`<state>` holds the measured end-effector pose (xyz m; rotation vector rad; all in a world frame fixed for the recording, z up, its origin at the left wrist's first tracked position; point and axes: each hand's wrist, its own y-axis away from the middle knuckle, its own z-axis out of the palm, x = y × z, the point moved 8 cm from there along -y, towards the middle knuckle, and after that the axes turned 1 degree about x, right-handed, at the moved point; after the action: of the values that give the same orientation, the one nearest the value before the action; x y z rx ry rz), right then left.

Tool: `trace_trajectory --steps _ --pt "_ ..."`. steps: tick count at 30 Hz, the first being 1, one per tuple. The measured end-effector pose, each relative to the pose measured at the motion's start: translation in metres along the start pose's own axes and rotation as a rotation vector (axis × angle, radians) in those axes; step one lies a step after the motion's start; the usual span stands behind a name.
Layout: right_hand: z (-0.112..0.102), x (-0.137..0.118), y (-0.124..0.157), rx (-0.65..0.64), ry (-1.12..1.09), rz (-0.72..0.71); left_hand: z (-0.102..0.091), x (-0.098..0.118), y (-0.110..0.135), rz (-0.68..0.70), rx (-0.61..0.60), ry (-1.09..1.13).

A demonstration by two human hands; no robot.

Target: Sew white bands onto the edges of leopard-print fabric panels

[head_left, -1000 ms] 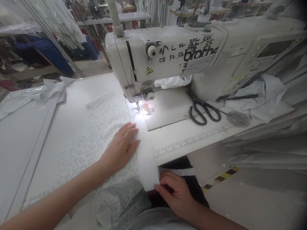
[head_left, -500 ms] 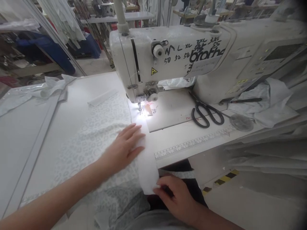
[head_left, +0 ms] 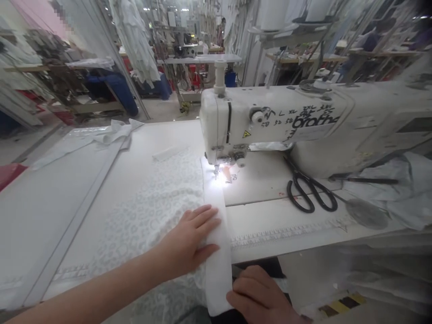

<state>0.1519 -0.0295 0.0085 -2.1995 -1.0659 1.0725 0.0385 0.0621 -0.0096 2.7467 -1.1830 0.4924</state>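
My left hand (head_left: pixel 189 242) lies flat, fingers stretched out, on a pale patterned fabric (head_left: pixel 148 211) and the edge of a plain white strip (head_left: pixel 216 234). The strip runs from under the needle of the white sewing machine (head_left: pixel 270 121), where a lamp lights it, to the table's front edge. There my right hand (head_left: pixel 259 299) pinches the strip's lower end with curled fingers. Both hands sit in front of the machine's presser foot (head_left: pixel 218 170).
Black scissors (head_left: pixel 308 191) lie on the machine bed to the right, beside a dark pen (head_left: pixel 364 181) and crumpled white cloth (head_left: pixel 401 198). A printed ruler (head_left: pixel 286 234) runs along the table's front edge. Cloth scraps (head_left: pixel 111 131) lie at the far left. Other workbenches stand behind.
The view has tilted up and swung left, showing more of the room. My left hand slid slightly toward me along the strip; my right hand keeps its grip on the strip's end.
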Motion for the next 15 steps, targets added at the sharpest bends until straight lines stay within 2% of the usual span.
trace_trajectory --steps 4,9,15 --pt "0.006 0.011 -0.012 -0.092 -0.107 0.090 -0.001 -0.007 -0.004 -0.015 -0.009 0.000" --pt "0.009 0.038 -0.036 -0.166 -0.157 0.254 -0.010 -0.029 -0.023 -0.047 0.006 -0.022" --pt "0.013 0.069 -0.062 -0.189 -0.143 0.257 -0.025 -0.054 -0.052 0.005 0.044 -0.057"
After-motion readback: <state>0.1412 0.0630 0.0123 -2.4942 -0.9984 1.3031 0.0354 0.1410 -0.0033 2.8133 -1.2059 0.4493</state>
